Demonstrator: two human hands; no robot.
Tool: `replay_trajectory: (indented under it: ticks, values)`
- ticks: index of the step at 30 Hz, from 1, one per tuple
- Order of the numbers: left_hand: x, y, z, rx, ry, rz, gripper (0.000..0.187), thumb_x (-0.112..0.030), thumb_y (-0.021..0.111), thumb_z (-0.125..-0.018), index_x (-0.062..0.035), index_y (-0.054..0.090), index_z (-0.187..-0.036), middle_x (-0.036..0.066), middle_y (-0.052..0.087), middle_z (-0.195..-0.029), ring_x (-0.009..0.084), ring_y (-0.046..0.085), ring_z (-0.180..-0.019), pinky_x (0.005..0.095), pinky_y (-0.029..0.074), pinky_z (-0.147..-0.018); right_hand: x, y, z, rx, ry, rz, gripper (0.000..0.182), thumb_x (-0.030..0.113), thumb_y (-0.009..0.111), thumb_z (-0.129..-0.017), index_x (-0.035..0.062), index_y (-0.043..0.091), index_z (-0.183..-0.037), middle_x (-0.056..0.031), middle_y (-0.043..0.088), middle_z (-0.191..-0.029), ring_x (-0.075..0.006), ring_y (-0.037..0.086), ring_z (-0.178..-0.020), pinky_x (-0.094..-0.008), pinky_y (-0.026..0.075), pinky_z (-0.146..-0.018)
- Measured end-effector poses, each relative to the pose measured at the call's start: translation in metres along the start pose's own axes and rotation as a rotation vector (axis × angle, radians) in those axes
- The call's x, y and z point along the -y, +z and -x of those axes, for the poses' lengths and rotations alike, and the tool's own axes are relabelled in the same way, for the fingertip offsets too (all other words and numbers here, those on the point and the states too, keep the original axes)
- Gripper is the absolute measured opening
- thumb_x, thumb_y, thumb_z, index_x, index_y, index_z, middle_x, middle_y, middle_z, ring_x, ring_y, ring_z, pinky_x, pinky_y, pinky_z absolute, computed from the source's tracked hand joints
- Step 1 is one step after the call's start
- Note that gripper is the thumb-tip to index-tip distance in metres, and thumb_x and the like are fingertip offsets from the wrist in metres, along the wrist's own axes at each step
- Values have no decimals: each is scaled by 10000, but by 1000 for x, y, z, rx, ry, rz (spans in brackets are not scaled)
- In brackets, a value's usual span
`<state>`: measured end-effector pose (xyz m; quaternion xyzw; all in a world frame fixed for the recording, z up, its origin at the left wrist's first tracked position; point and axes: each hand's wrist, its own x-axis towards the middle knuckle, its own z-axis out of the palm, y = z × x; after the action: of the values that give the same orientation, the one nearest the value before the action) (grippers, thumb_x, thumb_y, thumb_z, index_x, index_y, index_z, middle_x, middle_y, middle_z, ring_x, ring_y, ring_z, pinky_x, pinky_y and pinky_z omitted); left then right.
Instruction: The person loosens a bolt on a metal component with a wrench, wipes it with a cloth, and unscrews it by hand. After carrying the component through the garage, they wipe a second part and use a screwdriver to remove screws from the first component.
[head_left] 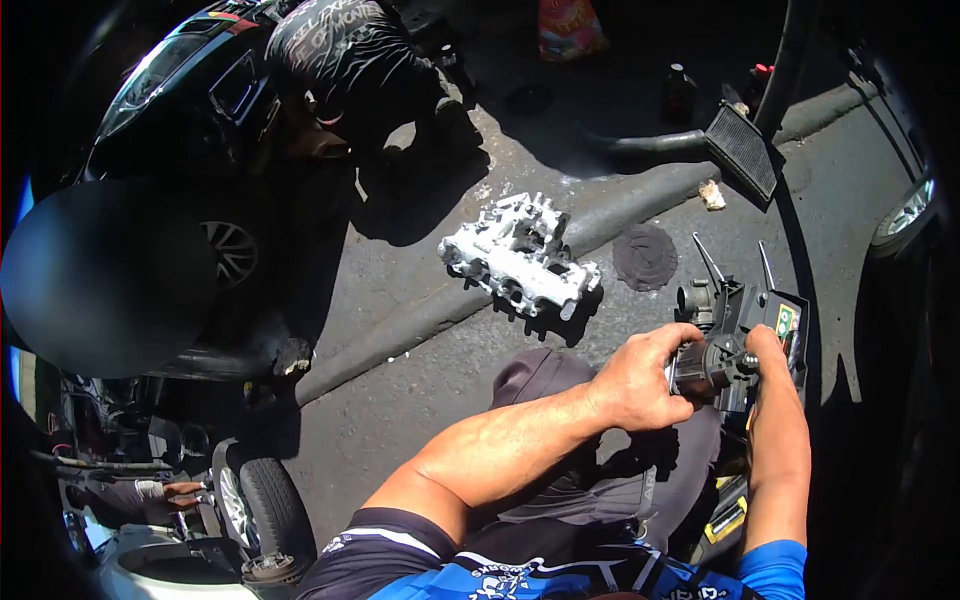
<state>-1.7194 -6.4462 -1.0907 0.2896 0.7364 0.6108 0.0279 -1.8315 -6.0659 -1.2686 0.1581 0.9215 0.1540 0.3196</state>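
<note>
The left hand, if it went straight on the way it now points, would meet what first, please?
The dark cylindrical housing, which lies between the thumb and fingers of the left hand. They seem to be touching it, though depth is hard to judge from this one view.

- Dark shirt (335,50), far up-left of black assembly (741,307): "SEL EXP", "E OF MONTE", partial
- Blue shirt (450,582), below it: "WORKS"
- Trousers (682,462), below-left of it: "AR", partial

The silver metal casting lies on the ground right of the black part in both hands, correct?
No, left: the head view shows the silver metal casting on the ground left of the black part in the left hand and right hand.
</note>
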Motion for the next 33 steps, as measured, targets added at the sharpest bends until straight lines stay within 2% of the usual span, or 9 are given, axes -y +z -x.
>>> replay_trajectory:
  ticks: [1, 2, 7, 16, 28, 33]
  values:
    - [0, 3, 0, -17, 39, -31, 655, -129, 783, -626, 15, 555, -1223, 193, 688, -1045, 311, 706, -970, 378, 549, -859, -6, 1, 7, -30, 23, -12, 310, 179, 672, -816, 36, 753, -1079, -221, 688, -1183, -353, 652, -1158, -416, 542, -961]
    - [-4, 6, 0, 28, -3, 22, 662, -135, 765, -620, 11, 553, -1230, 202, 677, -1070, 350, 695, -990, 396, 549, -869, -13, 4, 14, -52, 48, -28, 309, 179, 671, -818, 35, 752, -1079, -221, 688, -1182, -354, 652, -1157, -416, 543, -961]
    - [-2, 14, 4, 38, -20, 4, 688, -149, 738, -596, 20, 548, -1235, 231, 657, -1105, 388, 665, -1045, 418, 531, -917, -15, 5, 26, -149, 89, -84, 304, 177, 662, -827, 34, 749, -1081, -220, 689, -1179, -355, 654, -1152, -418, 544, -958]
    - [-7, 28, 6, 42, -13, 44, 642, -127, 745, -601, 7, 547, -1197, 220, 671, -1025, 400, 669, -981, 436, 529, -841, -14, 22, 46, -257, 143, -186, 296, 174, 646, -843, 32, 744, -1083, -220, 691, -1172, -356, 658, -1142, -421, 546, -954]
    - [-3, 37, 6, 56, 26, 83, 643, -141, 771, -622, 15, 533, -1199, 217, 670, -1022, 399, 659, -1003, 429, 522, -845, 1, 35, 70, -345, 160, -279, 286, 171, 625, -865, 28, 737, -1087, -218, 694, -1164, -359, 664, -1129, -426, 548, -949]
    - [-4, 36, 3, 61, 31, 63, 666, -117, 738, -591, 26, 536, -1209, 232, 664, -1031, 399, 653, -991, 432, 516, -858, 0, 30, 76, -368, 154, -300, 283, 169, 617, -874, 27, 734, -1088, -218, 695, -1160, -360, 666, -1124, -428, 549, -946]
